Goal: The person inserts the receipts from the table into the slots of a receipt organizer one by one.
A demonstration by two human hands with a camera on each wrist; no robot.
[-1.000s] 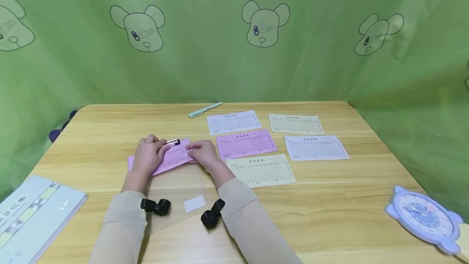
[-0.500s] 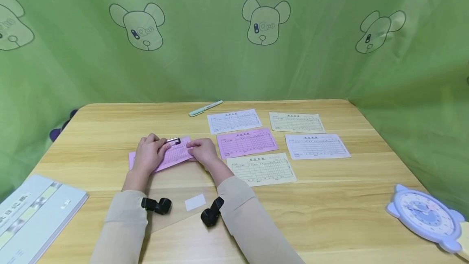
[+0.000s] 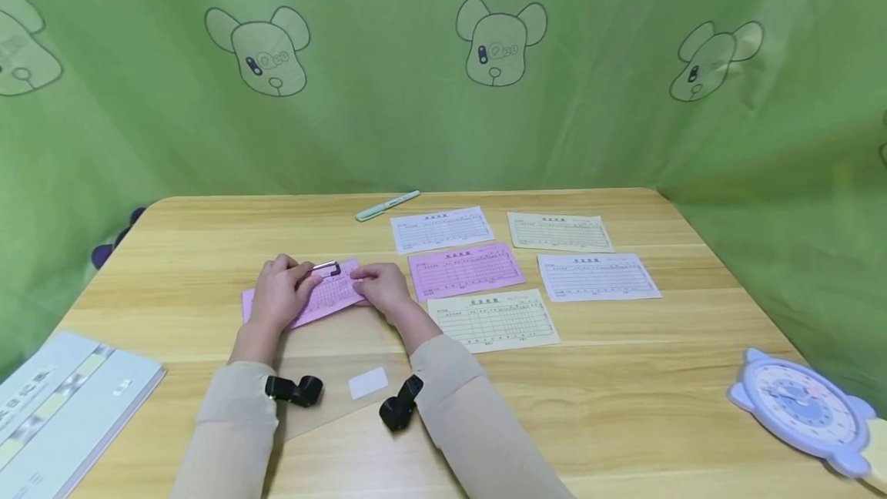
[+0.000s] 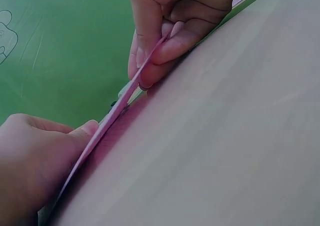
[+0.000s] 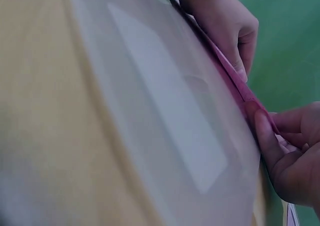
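Wooden tabletop [image 3: 624, 406]: right grip [image 3: 384, 291] pinches pink form [image 3: 328, 296]; left grip [image 3: 279, 295] touches it, closure unclear.

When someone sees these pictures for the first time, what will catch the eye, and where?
A newcomer would probably notice first the green curtain with its outlined animal heads, hanging behind the table. In front of it, left of the table's centre, the left hand and right hand hold a pink slip. Five other slips lie farther right, and a blue clock stands out at the head view's right edge.
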